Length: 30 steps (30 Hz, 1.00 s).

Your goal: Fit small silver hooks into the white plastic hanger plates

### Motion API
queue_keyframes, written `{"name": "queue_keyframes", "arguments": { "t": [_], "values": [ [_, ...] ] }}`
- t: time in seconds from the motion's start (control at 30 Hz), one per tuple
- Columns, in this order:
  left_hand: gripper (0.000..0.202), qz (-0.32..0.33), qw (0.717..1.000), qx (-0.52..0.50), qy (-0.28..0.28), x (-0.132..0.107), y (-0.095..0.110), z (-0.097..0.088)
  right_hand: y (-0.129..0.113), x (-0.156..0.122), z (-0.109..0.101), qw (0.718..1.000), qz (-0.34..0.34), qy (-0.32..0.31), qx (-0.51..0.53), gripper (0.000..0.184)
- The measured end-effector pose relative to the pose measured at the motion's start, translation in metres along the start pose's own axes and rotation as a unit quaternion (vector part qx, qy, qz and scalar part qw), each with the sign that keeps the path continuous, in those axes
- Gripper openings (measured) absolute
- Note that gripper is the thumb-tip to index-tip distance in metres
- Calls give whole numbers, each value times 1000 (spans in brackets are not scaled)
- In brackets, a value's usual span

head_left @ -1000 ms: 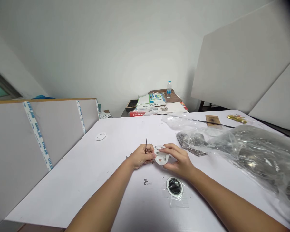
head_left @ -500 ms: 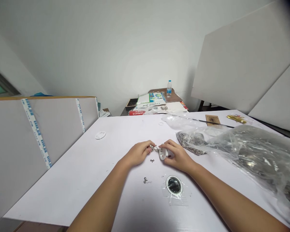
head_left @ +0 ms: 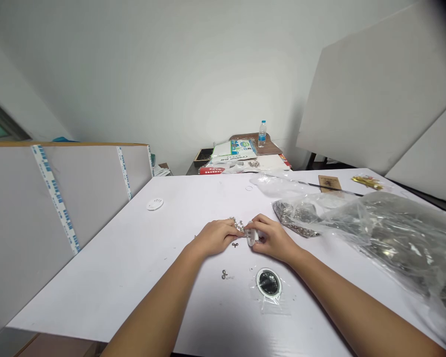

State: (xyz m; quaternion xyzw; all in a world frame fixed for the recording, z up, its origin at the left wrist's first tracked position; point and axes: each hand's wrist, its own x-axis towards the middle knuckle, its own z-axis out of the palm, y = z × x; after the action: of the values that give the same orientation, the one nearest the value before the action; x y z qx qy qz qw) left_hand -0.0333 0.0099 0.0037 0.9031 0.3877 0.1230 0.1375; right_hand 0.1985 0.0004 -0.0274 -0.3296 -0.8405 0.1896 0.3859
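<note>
- a white worktop [head_left: 96,292] carries everything below, with grey boards [head_left: 78,198] edged in blue-and-white tape standing along its left side and larger grey boards [head_left: 379,84] leaning at its right
- a big transparent plastic bag [head_left: 397,243] of dark, shiny contents sprawls over the right end of the worktop
- beyond the far edge, a brown desk [head_left: 271,148] holds papers [head_left: 232,150] and a water bottle [head_left: 262,134]
- the right hand [head_left: 273,239] sits with its fingers and thumb closed around a white plastic disc [head_left: 251,237], which stands on edge just above the worktop, between both hands
- the left hand [head_left: 215,238] lies just beside the disc, its fingertips [head_left: 233,233] narrowed at a small cluster of metal fittings [head_left: 238,224] (whether it pinches any of them, i can't tell)
- a bag of metal parts [head_left: 295,220] lies near the right hand
- a white ring with a black centre [head_left: 268,282] sits on transparent film below the hands
- a single metal fitting [head_left: 235,244] lies just below the disc, and another [head_left: 224,274] lies further toward the person
</note>
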Motion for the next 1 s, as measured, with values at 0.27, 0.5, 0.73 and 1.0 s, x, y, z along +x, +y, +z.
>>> {"name": "queue_keyframes", "arguments": {
  "t": [0.27,0.5,0.73,1.0],
  "values": [
    [29,-2,1000,-8,-4,0,2,0,0,1,0,1000,6,-1,6,45],
    [31,-11,1000,-1,-4,0,4,0,2,0,1,1000,7,-3,6,44],
    [29,-43,999,22,4,3,6,3,1,0,2,1000,7,-2,4,46],
    [24,-79,996,45,2,7,13,4,-2,1,3,1000,-5,13,0,46]
  ]
}}
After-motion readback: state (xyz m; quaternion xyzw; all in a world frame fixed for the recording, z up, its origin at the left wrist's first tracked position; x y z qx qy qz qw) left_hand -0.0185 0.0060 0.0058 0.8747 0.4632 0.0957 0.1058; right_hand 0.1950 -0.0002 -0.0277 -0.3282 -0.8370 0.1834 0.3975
